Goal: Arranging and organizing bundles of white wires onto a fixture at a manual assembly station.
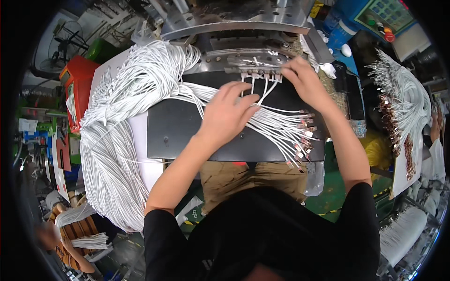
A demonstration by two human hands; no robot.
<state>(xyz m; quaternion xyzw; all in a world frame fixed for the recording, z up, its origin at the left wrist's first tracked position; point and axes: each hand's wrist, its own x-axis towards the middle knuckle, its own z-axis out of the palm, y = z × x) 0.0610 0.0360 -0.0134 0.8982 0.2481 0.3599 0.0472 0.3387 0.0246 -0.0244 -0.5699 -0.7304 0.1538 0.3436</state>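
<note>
My left hand point(225, 112) lies over a bundle of white cables point(276, 129), its bent fingers closed round some of them. Several cables run from it up to a narrow metal fixture point(255, 67), where their connectors sit in a row. At the right end of that fixture is my right hand point(305, 82), thumb and fingers bent together at the edge. What its fingertips hold, if anything, is too small to make out. Loose cable ends with metal-coloured connectors point(304, 136) fan out on the black work surface point(183, 136) to the right of my left hand.
A large heap of white cables point(136, 79) lies at the left and hangs over the edge. Behind the fixture stands a metal press point(234, 30). A red box point(79, 89) is at the far left, more cables point(405, 98) at the right. Another person point(77, 234) sits lower left.
</note>
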